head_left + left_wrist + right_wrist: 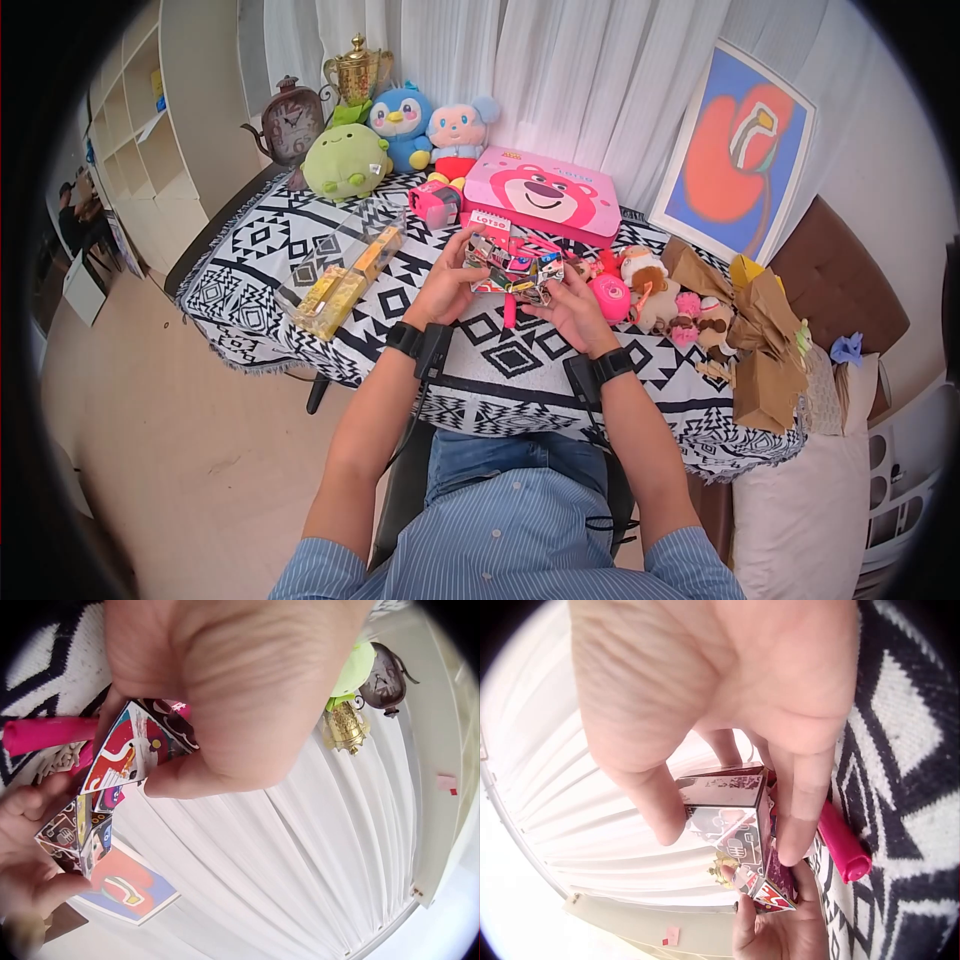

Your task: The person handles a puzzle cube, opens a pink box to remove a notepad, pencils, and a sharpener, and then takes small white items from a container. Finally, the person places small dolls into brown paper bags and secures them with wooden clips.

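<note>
Both hands hold a folded, angular puzzle with colourful printed faces [517,268] above the patterned cloth. The left hand [450,280] pinches its left part; in the left wrist view the thumb of the left hand [225,697] lies against a red printed face [124,754]. The right hand [577,312] grips the other end, and in the right wrist view the thumb and fingers of the right hand [720,697] are on either side of a pale block face [724,793]. A pink stick-like item [510,311] lies beneath, partly covered in the wrist views.
Behind stand a pink bear box [545,193], plush toys [345,163], a clock [292,122] and a gold trophy [358,72]. Yellow packages [345,285] lie to the left. Small plush toys [650,280] and brown paper bags [775,345] are on the right.
</note>
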The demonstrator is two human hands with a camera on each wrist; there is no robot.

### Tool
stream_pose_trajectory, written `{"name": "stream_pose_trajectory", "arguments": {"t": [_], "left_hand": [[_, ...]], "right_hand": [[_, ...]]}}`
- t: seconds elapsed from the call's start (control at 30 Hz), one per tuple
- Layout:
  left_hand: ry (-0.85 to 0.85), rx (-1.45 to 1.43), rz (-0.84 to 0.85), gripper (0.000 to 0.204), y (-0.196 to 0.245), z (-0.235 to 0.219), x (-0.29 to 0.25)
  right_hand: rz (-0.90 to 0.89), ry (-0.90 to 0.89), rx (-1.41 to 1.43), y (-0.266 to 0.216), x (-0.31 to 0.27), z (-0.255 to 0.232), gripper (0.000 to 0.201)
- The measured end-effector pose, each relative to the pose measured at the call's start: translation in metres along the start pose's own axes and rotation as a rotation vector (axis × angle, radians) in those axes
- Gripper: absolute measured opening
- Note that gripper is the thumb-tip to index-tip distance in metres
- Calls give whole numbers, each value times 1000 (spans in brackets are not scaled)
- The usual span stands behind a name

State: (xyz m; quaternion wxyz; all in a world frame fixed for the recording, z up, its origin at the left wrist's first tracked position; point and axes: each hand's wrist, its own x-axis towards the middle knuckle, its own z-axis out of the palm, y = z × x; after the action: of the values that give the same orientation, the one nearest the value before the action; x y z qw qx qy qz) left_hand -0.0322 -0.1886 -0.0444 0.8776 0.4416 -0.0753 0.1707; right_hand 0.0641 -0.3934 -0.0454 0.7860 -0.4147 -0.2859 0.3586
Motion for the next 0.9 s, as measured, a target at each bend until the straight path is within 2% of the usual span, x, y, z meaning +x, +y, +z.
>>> {"name": "stream_pose_trajectory", "arguments": {"t": [0.07, 0.17, 0.47, 0.77, 0.9], "left_hand": [[-2, -7, 12, 70, -2, -3, 2], [23, -40, 26, 67, -3, -7, 3], [-56, -169, -9, 64, 3, 0, 0], [-54, -88, -14, 43, -1, -3, 1], [8, -72, -3, 33, -2, -6, 2]], "right_hand": [[30, -56, -10, 0, 0, -1, 46], [53, -34, 33, -2, -1, 1, 43], [21, -6, 12, -3, -1, 1, 50], [-20, 50, 27, -4, 0, 0, 43], [-25, 8, -21, -2, 0, -4, 45]]}}
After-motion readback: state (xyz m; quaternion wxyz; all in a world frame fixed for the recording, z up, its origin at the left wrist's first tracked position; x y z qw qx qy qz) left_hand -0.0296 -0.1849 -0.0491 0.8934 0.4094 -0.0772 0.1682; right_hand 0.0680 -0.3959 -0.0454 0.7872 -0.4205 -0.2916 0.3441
